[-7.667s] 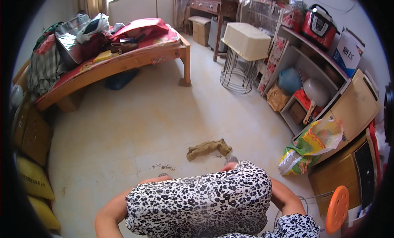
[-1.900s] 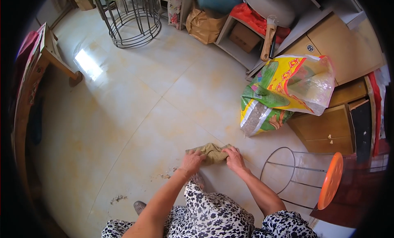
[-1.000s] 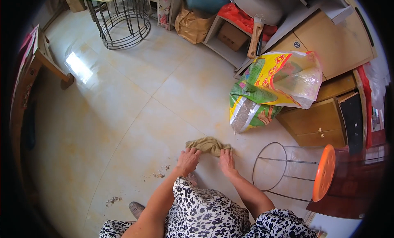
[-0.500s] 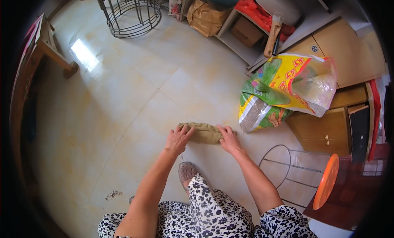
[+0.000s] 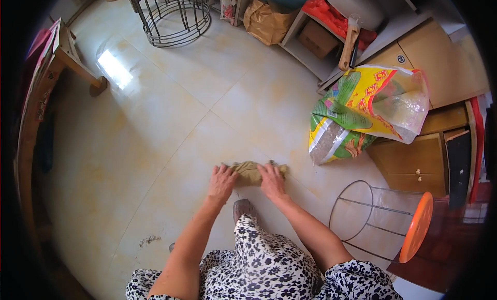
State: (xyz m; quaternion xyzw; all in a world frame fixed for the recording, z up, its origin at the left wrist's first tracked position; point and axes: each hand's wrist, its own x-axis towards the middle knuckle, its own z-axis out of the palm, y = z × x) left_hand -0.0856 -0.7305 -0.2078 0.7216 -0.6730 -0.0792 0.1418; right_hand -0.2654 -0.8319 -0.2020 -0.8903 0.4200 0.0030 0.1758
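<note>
A folded olive-brown cloth (image 5: 248, 173) lies bunched on the tiled floor in front of my foot. At its left end, my left hand (image 5: 222, 183) presses down with the fingers curled over the fabric. My right hand (image 5: 272, 181) grips it nearer the right end, and a bit of cloth sticks out past those fingers. The undersides of both hands and the fingertips are partly hidden by the folds.
Glossy pale floor tiles (image 5: 155, 124) surround the cloth. A yellow-green plastic sack (image 5: 341, 114) stands right, before wooden cabinets (image 5: 409, 165). An orange-topped wire stool (image 5: 417, 227) lies on its side. Small grey debris (image 5: 149, 241) sits near my left arm; a wire stand (image 5: 176, 26) is far off.
My hands are closer together, mainly because the right one has moved left along the cloth. The cloth is more crumpled and arched between them. The whole view has shifted slightly.
</note>
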